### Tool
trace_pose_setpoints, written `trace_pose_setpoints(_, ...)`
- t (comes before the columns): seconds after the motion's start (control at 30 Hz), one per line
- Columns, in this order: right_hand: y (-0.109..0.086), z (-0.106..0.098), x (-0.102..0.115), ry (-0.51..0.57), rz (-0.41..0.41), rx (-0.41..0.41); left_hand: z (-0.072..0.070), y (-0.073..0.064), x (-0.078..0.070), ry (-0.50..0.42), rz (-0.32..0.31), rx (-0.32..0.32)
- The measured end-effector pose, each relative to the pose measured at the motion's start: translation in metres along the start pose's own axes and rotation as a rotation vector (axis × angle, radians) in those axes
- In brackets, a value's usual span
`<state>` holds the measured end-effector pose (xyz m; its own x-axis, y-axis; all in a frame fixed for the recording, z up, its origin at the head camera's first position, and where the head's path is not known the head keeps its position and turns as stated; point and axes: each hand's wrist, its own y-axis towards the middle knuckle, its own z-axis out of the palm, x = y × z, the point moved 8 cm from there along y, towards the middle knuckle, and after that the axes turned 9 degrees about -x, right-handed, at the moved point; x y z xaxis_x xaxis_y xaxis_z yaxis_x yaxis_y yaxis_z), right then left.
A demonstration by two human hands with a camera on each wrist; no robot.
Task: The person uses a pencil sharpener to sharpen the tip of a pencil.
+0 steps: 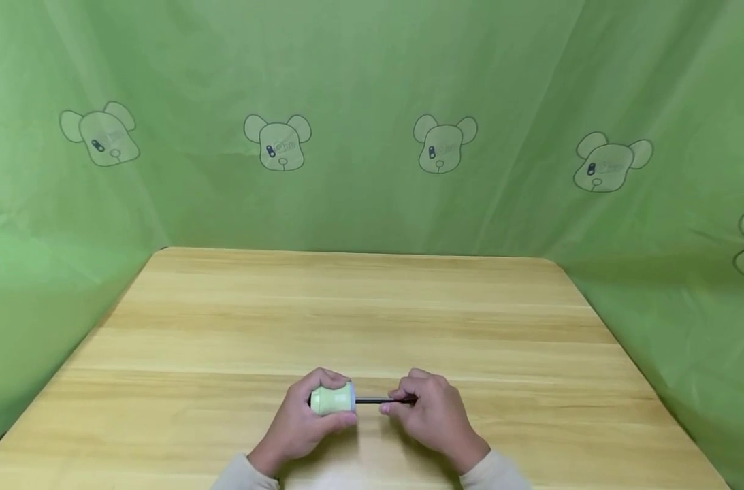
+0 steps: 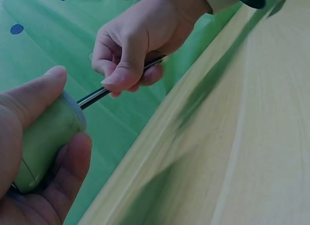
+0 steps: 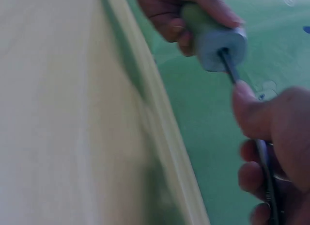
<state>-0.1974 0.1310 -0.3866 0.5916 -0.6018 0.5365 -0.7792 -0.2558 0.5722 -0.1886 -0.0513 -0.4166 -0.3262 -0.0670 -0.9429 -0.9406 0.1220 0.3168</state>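
Observation:
My left hand [image 1: 301,415] grips a small light-green pencil sharpener [image 1: 331,400], thumb and fingers curled round its barrel-shaped body. Its pale blue-grey end face [image 3: 213,53] has a round hole and points toward the other hand. A slim black pencil [image 1: 372,401] runs level from that hole, its tip hidden inside. My right hand [image 1: 435,412] pinches the pencil's outer part between thumb and fingers, a short way from the sharpener. In the right wrist view the pencil's rear length [image 3: 269,186] lies along the curled fingers.
Both hands work over the near part of a light wood table [image 1: 359,306]. Green cloth [image 1: 359,204] printed with bear heads hangs behind the table and along both sides. Light sleeves [image 1: 494,471] cover the forearms.

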Motion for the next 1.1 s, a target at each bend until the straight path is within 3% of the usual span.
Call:
trace_pose_setpoints(0.13, -0.002, -0.008, 0.010, -0.199, -0.144, -0.200, -0.002, 0.001, 0.002, -0.019, -0.039, -0.032)
trace_pose_setpoints(0.23, -0.002, -0.011, 0.015, -0.230, -0.205, -0.272, -0.003, 0.003, 0.002, -0.036, -0.069, -0.041)
trace_pose_setpoints(0.5, -0.002, -0.008, 0.015, -0.195, -0.196, -0.228, -0.003, 0.002, 0.005, -0.038, -0.124, -0.059)
trace_pose_setpoints(1.1, -0.007, -0.007, 0.019, -0.184, -0.237, -0.251, -0.001, -0.003, 0.004, -0.064, -0.124, -0.054)
